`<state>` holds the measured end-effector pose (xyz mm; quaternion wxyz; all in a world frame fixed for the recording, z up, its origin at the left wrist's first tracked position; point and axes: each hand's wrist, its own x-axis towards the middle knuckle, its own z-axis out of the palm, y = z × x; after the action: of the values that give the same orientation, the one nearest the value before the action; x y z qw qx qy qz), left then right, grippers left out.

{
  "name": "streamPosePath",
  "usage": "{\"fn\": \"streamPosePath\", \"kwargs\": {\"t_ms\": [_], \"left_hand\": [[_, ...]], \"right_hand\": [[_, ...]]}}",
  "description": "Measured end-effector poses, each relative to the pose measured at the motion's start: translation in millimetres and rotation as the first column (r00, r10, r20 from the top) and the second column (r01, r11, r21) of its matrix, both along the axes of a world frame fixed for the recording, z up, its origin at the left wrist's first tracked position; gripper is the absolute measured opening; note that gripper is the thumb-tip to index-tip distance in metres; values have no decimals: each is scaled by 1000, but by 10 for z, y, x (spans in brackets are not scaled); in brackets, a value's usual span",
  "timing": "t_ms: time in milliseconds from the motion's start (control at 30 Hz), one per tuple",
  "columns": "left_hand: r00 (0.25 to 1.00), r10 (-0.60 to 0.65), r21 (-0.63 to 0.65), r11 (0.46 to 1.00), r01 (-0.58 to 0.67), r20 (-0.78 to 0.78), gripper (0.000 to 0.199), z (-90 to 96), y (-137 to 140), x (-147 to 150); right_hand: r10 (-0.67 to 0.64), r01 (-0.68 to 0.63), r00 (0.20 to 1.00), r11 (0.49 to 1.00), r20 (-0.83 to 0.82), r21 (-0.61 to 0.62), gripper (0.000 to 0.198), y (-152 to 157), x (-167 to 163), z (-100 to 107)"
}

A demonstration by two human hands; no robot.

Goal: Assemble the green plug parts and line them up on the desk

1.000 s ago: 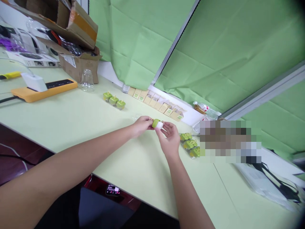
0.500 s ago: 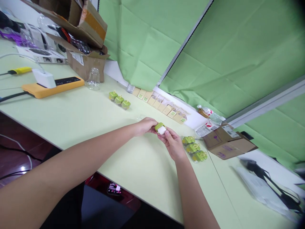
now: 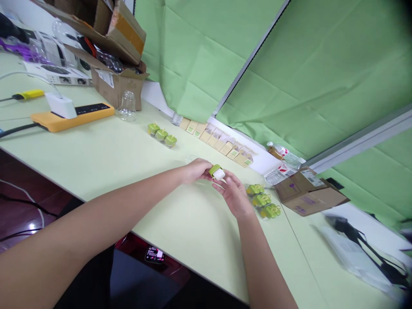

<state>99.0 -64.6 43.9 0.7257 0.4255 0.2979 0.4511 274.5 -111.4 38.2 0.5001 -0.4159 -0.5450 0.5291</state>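
Observation:
Above the table, my left hand pinches a small green holder by its left side. A white block with rounded corners sticks out of the holder's near right side. My right hand is close by on the right, its fingers parted and curved around the block without gripping it. Whether a fingertip still touches the block is hard to see. Beside my right wrist stand several green-lidded clear containers with loops on top. Three more green-lidded containers sit in a row farther left.
Several small tan boxes line the wall at the back. Plastic bottles and a cardboard box lie to the right. On the left are an orange power strip, a clear plastic cup and an opened carton.
My right hand has loosened from the white block, its thumb and fingers moving apart. The left hand keeps the green holder in nearly the same place.

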Motion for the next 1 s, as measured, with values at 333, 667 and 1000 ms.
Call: {"fn": "streamPosePath", "kwargs": {"t_ms": [333, 667, 1000], "left_hand": [[985, -172, -41, 984, 173, 9, 14, -12, 7, -50], [991, 1, 42, 999, 5, -133, 8, -38, 9, 9], [763, 422, 702, 710, 58, -490, 10, -188, -52, 65]], "right_hand": [[62, -61, 998, 998, 20, -28, 43, -33, 40, 6], [-12, 8, 999, 997, -51, -79, 31, 18, 66, 22], [-64, 82, 990, 986, 125, -143, 25, -10, -48, -16]]}}
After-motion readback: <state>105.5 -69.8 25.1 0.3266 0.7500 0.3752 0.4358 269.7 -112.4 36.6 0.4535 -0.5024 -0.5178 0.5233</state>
